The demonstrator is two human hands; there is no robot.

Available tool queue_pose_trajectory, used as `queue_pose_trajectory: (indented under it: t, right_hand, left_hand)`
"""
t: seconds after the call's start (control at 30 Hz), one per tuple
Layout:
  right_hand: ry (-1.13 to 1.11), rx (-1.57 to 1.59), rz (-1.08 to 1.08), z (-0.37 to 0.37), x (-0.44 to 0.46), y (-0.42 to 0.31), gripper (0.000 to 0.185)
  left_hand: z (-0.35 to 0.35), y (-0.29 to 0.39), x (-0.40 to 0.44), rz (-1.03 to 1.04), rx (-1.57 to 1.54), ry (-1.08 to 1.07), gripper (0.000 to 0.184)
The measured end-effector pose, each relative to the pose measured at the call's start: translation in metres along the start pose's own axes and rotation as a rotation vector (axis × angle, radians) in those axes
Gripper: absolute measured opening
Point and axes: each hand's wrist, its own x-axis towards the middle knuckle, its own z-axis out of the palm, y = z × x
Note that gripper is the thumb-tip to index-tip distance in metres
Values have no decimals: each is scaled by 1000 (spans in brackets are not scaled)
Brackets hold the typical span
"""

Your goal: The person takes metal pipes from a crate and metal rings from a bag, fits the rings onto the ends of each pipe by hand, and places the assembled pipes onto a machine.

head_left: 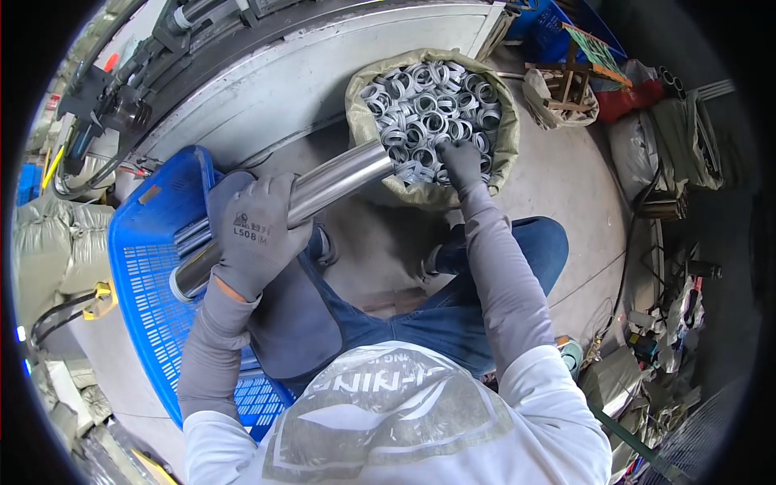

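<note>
My left hand (pixel 263 230), in a grey glove, is wrapped round a shiny metal tube (pixel 339 182). The tube slants from the blue basket up to the edge of the sack, and a pale ring shows round its lower end. My right hand (pixel 462 164), also gloved in grey, reaches into the open sack (pixel 512 145) at its lower right. Many metal rings (pixel 424 105) fill the sack. The right fingers point down among the rings and are partly hidden, so I cannot make out whether they hold one.
A blue plastic basket (pixel 145 299) with more metal tubes stands at my left. Machinery (pixel 121 105) and a pale metal panel (pixel 267 89) lie beyond. At the upper right are a small sack (pixel 546 105) and a red bag (pixel 626 101).
</note>
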Motion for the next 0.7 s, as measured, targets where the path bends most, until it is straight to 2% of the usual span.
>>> queue_pose_trajectory:
  t: [0.03, 0.07, 0.1, 0.17, 0.2, 0.27, 0.3, 0.4, 0.47, 0.53, 0.57, 0.6, 0.63, 0.7]
  right_hand:
    - [9, 359, -10, -1, -4, -8, 34]
    - [-135, 921, 65, -10, -17, -28, 31]
    - [-207, 1097, 15, -19, -28, -40, 33]
    - [-330, 1257, -159, -33, -62, -72, 48]
    - [-341, 1255, -161, -38, -78, -85, 48]
    - [-492, 1160, -340, -42, -97, -101, 68]
    - [-540, 1072, -415, -39, -100, -104, 72]
    - [-556, 1031, -477, -28, -121, -113, 68]
    - [-599, 1157, -368, -37, -141, -131, 53]
    - [-487, 1030, -504, -27, -126, -127, 37]
    - [-231, 660, -803, -25, -123, -122, 37]
    - [-108, 487, -901, -26, -126, -126, 41]
    - [33, 317, -983, -26, -129, -130, 47]
    - [-6, 349, -939, -31, -136, -132, 45]
  left_hand:
    - [0, -1, -1, -4, -6, 3, 44]
    - [1, -1, -1, -36, -33, -27, 47]
    - [1, -2, -2, -69, -59, -57, 49]
    - [-1, 1, -3, -67, -69, -41, 50]
    - [-2, 2, -3, -59, -76, -28, 50]
    - [-3, 3, -3, -53, -76, -24, 50]
    - [-2, 4, -2, -35, -79, -21, 49]
    - [2, 4, -2, 21, -33, 29, 43]
    - [2, 3, -1, 39, -22, -5, 43]
    - [2, 4, 0, 60, -13, -36, 44]
    - [3, 6, 0, 54, -1, -29, 44]
    - [3, 7, 1, 50, 11, -23, 44]
    - [4, 7, 2, 52, 11, -23, 44]
    - [4, 8, 1, 52, 36, -25, 43]
